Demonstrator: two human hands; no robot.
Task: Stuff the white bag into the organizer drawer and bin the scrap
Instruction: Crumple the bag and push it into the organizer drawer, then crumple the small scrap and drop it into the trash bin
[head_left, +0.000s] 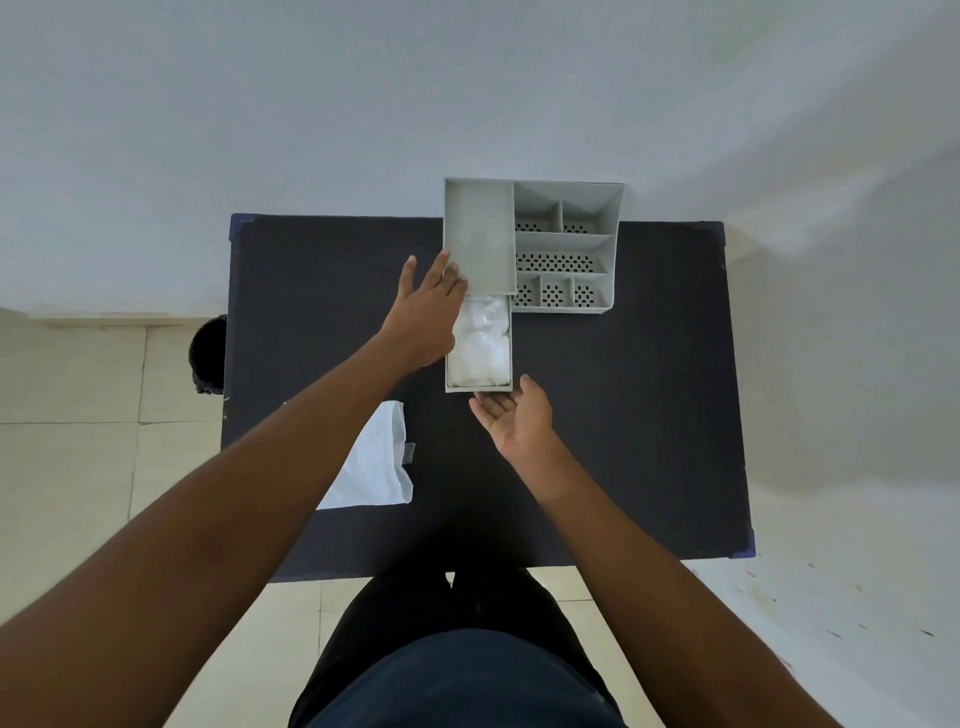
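A grey organizer (563, 244) stands at the far middle of the black table (649, 415). Its drawer (480, 385) is pulled out toward me, and a crumpled white bag (480, 340) fills it. My left hand (428, 312) rests flat against the organizer's left side, beside the drawer, fingers spread. My right hand (511, 415) is open, palm up, its fingertips touching the drawer's front. A flat white scrap (374, 462) lies on the table near the left edge, partly hidden under my left forearm.
A black bin (208, 356) stands on the tiled floor just off the table's left edge. The organizer's right part has several perforated open compartments (556, 262). A white wall runs behind the table.
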